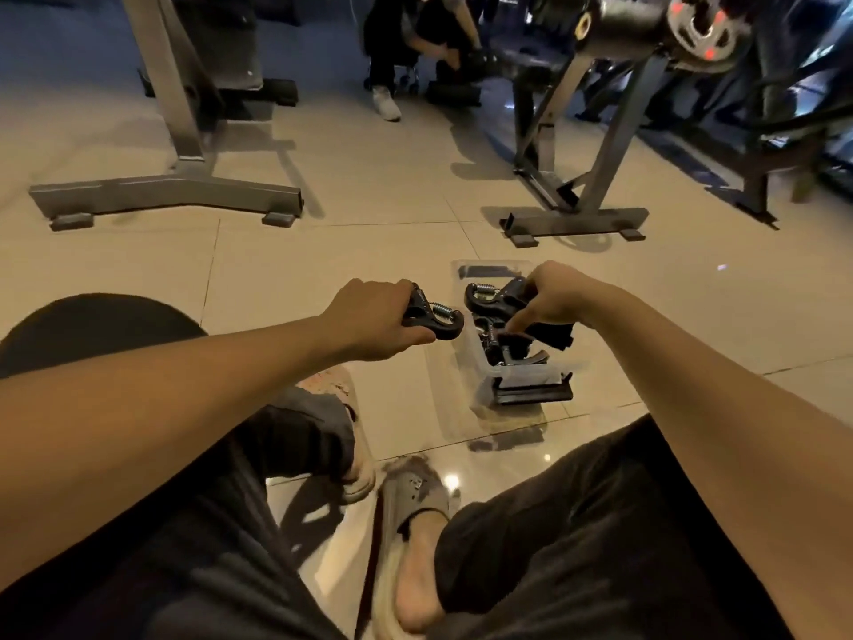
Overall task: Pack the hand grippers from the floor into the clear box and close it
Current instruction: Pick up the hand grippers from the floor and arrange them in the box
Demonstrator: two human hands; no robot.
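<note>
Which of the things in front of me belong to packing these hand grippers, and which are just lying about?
For the job: hand gripper in your left hand; second hand gripper held by your right hand over the clear box; packed grippers inside it.
Just lying about: grey stand; bench frame; weight plate; crouching person behind.

Nothing legible.
Too dim and blurred to read on black spring hand grippers (434, 318) or clear plastic box (521, 378).
</note>
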